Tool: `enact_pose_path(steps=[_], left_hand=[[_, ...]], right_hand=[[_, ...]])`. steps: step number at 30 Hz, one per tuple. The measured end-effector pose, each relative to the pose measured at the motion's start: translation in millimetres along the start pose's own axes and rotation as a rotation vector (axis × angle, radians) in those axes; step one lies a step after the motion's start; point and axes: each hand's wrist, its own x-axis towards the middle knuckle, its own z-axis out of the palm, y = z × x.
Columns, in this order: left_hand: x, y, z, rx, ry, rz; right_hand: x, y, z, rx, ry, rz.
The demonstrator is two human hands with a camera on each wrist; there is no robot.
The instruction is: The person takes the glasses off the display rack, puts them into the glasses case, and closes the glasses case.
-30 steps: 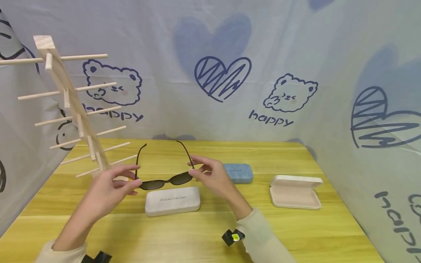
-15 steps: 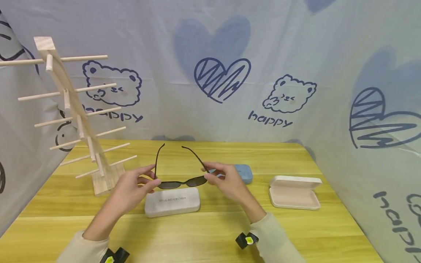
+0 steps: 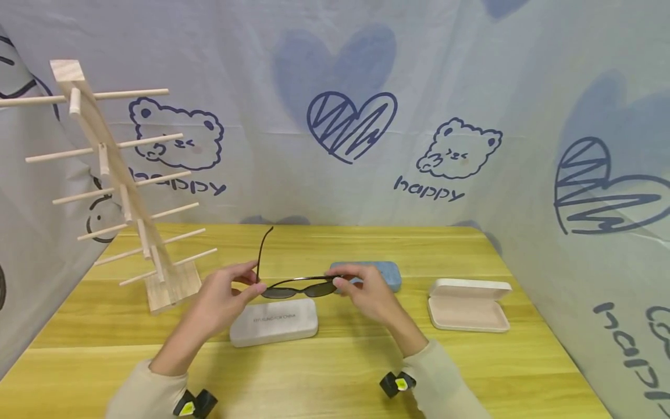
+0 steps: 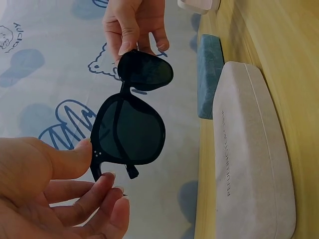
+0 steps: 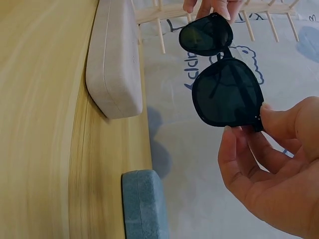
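Black sunglasses with dark lenses hang in the air just above and behind a closed white glasses case. My left hand pinches the frame at its left hinge, and that temple arm stands out towards the back. At the opposite hinge my right hand holds the frame between thumb and fingers, with the right temple folded across behind the lenses. In the left wrist view the folded temple shows through the near lens of the sunglasses. A blue glasses case lies behind my right hand, partly covered by it.
On the left stands a wooden rack with several pegs reaching out sideways. A light-coloured glasses case sits with its lid up on the right of the wooden table. A printed curtain closes off the back and sides.
Both hands have carried the sunglasses to the right, over the white case. The right temple, standing out before, is now folded in behind the lenses. The cases have not moved.
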Motion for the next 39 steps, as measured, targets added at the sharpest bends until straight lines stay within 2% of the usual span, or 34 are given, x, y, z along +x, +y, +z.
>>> enact_pose_path(steps=[7, 17, 22, 32, 39], left_hand=[[1.8, -0.4, 4.8, -0.004, -0.004, 0.006], [3.9, 0.5, 14.4, -0.023, -0.072, 0.038], [3.9, 0.6, 16.2, -0.036, -0.080, 0.080], [3.5, -0.7, 19.5, -0.007, -0.072, 0.129], [6.5, -1.0, 28.4, 0.026, -0.055, 0.150]], right_hand=[[-1.9, 1.3, -1.9, -0.003, 0.007, -0.004], [-4.0, 5.3, -6.7, -0.047, 0.017, 0.000], [-5.2, 6.6, -9.6, -0.052, 0.014, -0.001], [-6.5, 10.7, -13.0, -0.050, 0.056, 0.115], [-7.1, 11.6, -18.1, -0.149, 0.097, 0.122]])
